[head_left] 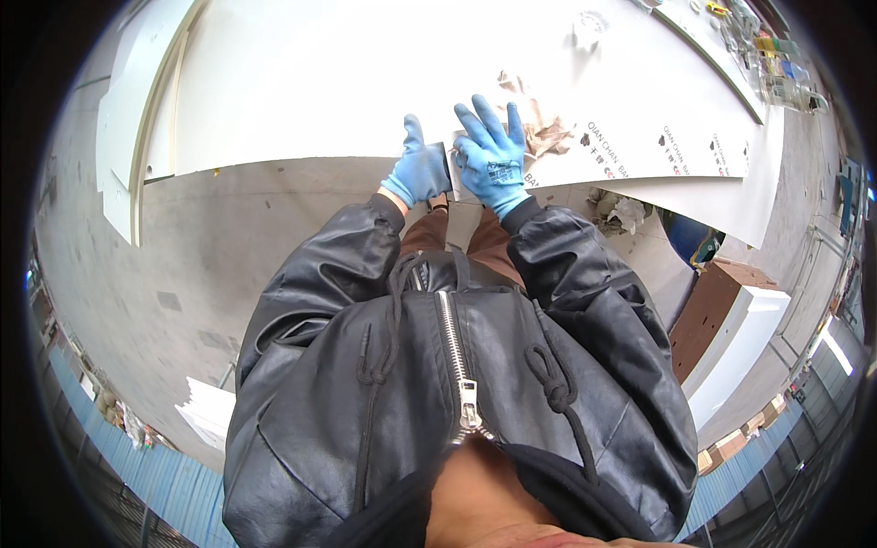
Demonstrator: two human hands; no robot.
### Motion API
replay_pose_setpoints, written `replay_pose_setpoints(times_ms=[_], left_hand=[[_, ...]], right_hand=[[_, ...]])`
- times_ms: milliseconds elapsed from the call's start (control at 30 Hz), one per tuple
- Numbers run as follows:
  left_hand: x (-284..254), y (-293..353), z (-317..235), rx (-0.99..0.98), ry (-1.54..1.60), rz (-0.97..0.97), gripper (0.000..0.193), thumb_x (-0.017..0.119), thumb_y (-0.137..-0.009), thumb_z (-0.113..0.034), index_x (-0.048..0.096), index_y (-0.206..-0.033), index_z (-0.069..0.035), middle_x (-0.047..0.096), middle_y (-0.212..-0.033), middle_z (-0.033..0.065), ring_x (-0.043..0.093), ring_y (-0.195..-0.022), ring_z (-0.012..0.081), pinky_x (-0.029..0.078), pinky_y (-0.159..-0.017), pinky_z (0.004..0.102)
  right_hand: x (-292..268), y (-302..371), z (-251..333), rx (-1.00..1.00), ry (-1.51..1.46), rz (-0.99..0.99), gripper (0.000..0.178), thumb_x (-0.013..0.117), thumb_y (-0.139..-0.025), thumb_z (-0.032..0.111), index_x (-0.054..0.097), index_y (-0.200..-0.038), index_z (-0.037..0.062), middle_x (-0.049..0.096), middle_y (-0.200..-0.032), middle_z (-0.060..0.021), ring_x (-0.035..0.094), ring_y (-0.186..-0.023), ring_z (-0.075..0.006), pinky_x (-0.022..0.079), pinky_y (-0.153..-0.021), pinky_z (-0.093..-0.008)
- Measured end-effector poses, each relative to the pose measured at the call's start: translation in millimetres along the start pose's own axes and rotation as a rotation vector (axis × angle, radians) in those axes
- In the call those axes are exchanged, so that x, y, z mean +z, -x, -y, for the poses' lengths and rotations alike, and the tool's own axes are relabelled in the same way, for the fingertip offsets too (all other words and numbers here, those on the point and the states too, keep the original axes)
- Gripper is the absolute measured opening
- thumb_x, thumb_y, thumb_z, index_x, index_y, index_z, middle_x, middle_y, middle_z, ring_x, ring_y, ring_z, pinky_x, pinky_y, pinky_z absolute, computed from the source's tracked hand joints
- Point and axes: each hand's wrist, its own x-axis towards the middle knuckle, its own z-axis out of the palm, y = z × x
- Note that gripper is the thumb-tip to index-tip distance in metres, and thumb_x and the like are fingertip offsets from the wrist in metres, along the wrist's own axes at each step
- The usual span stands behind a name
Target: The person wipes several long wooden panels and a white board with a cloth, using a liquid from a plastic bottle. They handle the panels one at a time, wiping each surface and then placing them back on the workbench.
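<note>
Apparently for steadiness, the right hand (496, 157) fans over the left end of the printed sheet (644, 157), the left hand (417, 170) close beside a dark flat piece (449, 167); either's grip I cannot tell

The left glove (417, 172) and right glove (494, 155) are blue (the latter dark-printed), the board (644, 155) at the near edge of the worktop (320, 100) white with black lettering.

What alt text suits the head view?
A person's blue-gloved left hand and right hand are close together at a white surface's near edge, the right over a printed white sheet. Crumpled brown material lies to their right.
</note>
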Motion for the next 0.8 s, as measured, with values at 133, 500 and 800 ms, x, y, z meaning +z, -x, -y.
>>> replay_pose_setpoints(times_ms=[133,500,800], left_hand=[[6.4,1.6,1.3,0.175,1.526,-0.195,0.074,0.04,-0.097,-0.069,0.06,-0.132,-0.007,0.067,-0.121,0.0112,0.061,-0.112,0.031,0.032,-0.098,0.0719],[31.8,-1.8,5.7,0.101,2.583,-0.068,0.08,0.038,-0.1,-0.069,0.056,-0.144,-0.006,0.064,-0.137,0.0136,0.055,-0.129,0.0333,0.022,-0.104,0.0789],[21.6,-3.5,11.1,-0.309,-1.608,-0.756,0.109,0.031,-0.092,-0.089,0.053,-0.146,0.004,0.064,-0.14,0.0193,0.055,-0.129,0.0332,0.033,-0.115,0.0471]], right_hand=[[2.3,6.3,19.6,0.062,-0.14,-0.007,0.008,0.07,-0.077,0.012,0.068,-0.083,0.0075,0.071,-0.124,-0.0101,0.055,-0.137,-0.0288,0.033,-0.121,-0.0592],[-53.8,67.1,69.1,-0.06,-0.243,0.495,0.038,0.074,-0.078,0.039,0.075,-0.083,0.0012,0.071,-0.115,-0.017,0.061,-0.121,-0.0319,0.039,-0.116,-0.0467],[-98.7,47.4,52.8,0.141,0.205,0.934,0.017,0.073,-0.082,0.026,0.079,-0.092,0.0133,0.073,-0.089,-0.0065,0.066,-0.101,-0.0245,0.043,-0.101,-0.0401]])
